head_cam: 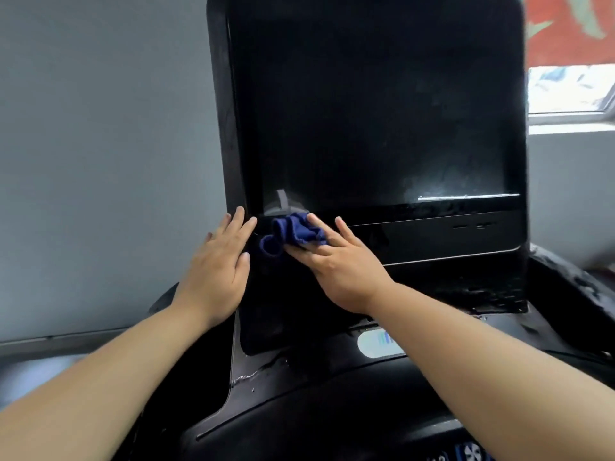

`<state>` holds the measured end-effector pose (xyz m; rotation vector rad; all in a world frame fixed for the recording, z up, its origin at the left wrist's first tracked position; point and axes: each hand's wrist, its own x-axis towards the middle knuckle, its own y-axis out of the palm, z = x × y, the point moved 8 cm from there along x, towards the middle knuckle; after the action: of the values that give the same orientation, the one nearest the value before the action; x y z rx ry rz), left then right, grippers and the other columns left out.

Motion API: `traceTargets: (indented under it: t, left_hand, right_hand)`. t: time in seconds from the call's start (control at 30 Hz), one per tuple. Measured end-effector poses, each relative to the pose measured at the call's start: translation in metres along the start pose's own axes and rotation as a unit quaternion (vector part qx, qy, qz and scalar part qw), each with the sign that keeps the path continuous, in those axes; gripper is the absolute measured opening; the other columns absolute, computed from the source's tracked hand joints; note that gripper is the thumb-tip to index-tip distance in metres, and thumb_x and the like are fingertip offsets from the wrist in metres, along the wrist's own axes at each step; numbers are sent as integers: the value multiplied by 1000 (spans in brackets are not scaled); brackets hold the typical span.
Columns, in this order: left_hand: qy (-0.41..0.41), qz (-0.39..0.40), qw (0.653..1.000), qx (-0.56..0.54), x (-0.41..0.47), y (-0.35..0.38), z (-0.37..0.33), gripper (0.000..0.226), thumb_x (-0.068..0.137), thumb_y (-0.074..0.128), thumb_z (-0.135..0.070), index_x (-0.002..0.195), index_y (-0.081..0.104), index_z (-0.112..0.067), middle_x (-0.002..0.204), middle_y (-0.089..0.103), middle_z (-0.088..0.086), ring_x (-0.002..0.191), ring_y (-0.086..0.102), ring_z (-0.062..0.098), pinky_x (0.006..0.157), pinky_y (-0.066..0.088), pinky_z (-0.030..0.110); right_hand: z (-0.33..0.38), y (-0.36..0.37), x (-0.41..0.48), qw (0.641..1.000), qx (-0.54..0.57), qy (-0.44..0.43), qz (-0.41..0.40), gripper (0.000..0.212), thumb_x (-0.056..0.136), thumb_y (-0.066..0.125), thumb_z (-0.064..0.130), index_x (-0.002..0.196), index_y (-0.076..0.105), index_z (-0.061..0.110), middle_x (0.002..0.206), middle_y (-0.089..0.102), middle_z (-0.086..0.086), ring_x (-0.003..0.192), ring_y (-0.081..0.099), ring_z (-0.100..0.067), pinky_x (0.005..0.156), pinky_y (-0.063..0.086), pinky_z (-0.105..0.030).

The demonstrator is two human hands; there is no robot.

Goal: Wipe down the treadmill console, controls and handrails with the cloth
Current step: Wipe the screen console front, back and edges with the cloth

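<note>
**Cloth at the screen's lower left corner, with the glass running off to the right**

Head view. We count one cloth [293, 232], dark blue and bunched, lying against the treadmill console [219, 94] just where the lower left corner of its dark screen [382, 111] meets the frame. The right hand [336, 264] has it. The cloth sits gathered between thumb and forefinger, and the other fingers lie straight and point up and to the left. The left hand [221, 261] holds nothing. It is spread flat with straight fingers on the console's left edge, just left of the cloth, and we cannot tell whether it touches the cloth.

From the cloth, nearly all the screen lies to the right and above. The lower bezel [432, 234] has its long axis running left to right, away from the right hand. Pale smears show on the glass toward the lower right, well apart from the cloth. We judge the coming stroke to be a sweep to the right along that bottom edge. The right hand already carries the cloth and is the nearer one for it, while the left steadies the frame.

Our count is one console, one screen, one cloth and two hands. At the near edge a strip of controls [466, 452] just shows, too blurred to read. We cannot pick out any handrail with certainty.
</note>
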<state>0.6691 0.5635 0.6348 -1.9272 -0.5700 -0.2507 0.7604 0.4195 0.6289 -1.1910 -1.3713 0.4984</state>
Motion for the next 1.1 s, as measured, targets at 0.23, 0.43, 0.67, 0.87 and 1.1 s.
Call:
traceTargets:
  t: [0.23,0.43,0.67,0.87,1.1]
  left_hand:
    - [-9,-27,999,37,1,7,-3,58,94,37,-6,149,26,-22,154,4,-11,143,5,7,116,3,31]
    - [1,-24,996,90,1,15,-2,63,88,31,-15,150,24,-19,155,-2,-7,143,-1,6,117,2,35]
    - [1,-25,993,116,0,18,-6,63,88,28,-14,150,20,-14,155,-6,-4,142,-6,5,117,-4,33]
    - [21,-15,991,129,-1,21,-14,67,86,33,-13,151,18,-15,156,-1,-5,143,-5,4,116,-13,25]
    - [40,10,993,115,-4,27,-23,63,92,33,-10,152,16,-17,157,-1,-7,143,-8,3,118,-2,30]
  right_hand:
    - [-34,-10,-5,931,108,343,-67,65,87,45,15,149,29,27,158,23,2,142,20,-44,115,10,-52]
    - [0,2,-13,996,51,75,-10,57,87,46,19,143,41,29,142,50,6,145,20,-25,114,16,-49]
    - [-88,-8,-69,884,94,458,-3,65,93,41,16,152,16,28,161,10,2,143,13,-45,116,5,-52]
    - [14,5,-16,993,84,77,27,61,88,48,19,146,35,32,148,42,7,146,9,-25,114,9,-48]
    - [-123,-13,-96,872,115,475,29,60,97,37,23,152,14,31,161,9,3,144,9,-42,117,4,-52]
